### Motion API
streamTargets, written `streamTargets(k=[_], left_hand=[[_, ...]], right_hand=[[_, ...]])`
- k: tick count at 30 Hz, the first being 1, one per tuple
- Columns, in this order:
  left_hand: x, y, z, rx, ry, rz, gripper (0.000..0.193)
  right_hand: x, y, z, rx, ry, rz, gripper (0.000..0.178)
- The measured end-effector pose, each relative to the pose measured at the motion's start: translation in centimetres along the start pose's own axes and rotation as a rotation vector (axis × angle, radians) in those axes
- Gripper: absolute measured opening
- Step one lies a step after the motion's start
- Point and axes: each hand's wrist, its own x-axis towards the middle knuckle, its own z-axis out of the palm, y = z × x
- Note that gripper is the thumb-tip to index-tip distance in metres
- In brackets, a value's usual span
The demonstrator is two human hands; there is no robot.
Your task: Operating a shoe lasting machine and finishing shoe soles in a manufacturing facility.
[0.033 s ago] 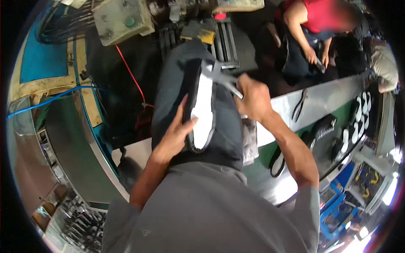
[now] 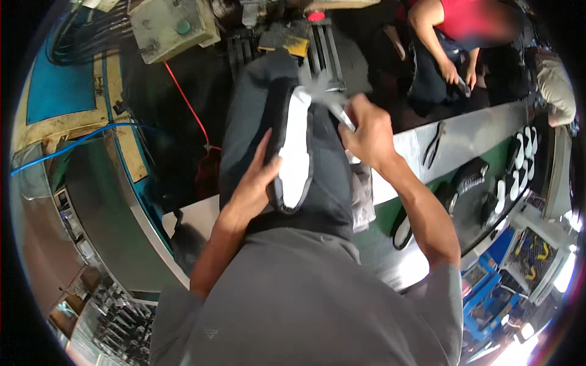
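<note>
A black shoe upper on its last lies bottom up across my lap, its long white underside (image 2: 296, 149) facing me. My left hand (image 2: 253, 186) is wrapped around its left side near the lower end, thumb on the white edge. My right hand (image 2: 369, 134) is closed around the handle of a grey metal hammer (image 2: 323, 91). The hammer's head is smeared by motion, just above and to the right of the shoe's far end. Whether it touches the shoe I cannot tell.
Pincers (image 2: 433, 145) lie on the metal bench (image 2: 476, 125) to my right. Beyond them, black shoes (image 2: 471, 175) and several white-soled ones stand on a green belt (image 2: 427, 189). A co-worker (image 2: 448, 46) in red sits at the far right. A grey box (image 2: 173, 27) stands far left.
The hammer's head has shifted up and right, off the shoe's far end. My right hand has tilted slightly upward, while my left hand keeps its grip on the shoe.
</note>
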Motion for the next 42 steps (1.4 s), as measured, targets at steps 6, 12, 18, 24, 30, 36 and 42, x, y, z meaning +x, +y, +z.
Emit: streamTargets(k=[6, 12, 18, 24, 30, 36, 42], left_hand=[[0.7, -2.0, 0.3, 0.052, 0.130, 0.049, 0.074], [0.5, -2.7, -3.3, -0.066, 0.082, 0.006, 0.062], [-1.6, 0.1, -4.3, -0.186, -0.044, -0.116, 0.092], [-1.2, 2.6, -1.9, -0.327, -0.286, -0.191, 0.117], [1.1, 2.9, -0.9, -0.340, -0.543, -0.305, 0.116], [1.2, 2.7, 0.6, -0.297, -0.611, -0.351, 0.101], [0.8, 3.0, 0.5, -0.086, -0.511, -0.175, 0.099]], right_hand=[[-2.0, 3.5, 5.9, -0.257, -0.243, 0.288, 0.031], [-1.5, 0.6, 5.8, -0.012, 0.038, 0.360, 0.035], [-6.8, 3.9, 5.6, 0.027, -0.012, 0.532, 0.037], [-26.4, 15.0, 5.1, -0.334, 0.129, 0.936, 0.049], [-28.5, 14.9, 4.5, -0.467, 0.278, 0.905, 0.077], [-4.7, -1.5, -2.5, 1.063, 0.266, 0.304, 0.089], [0.3, -2.4, 1.7, 1.213, 0.183, 0.324, 0.080]])
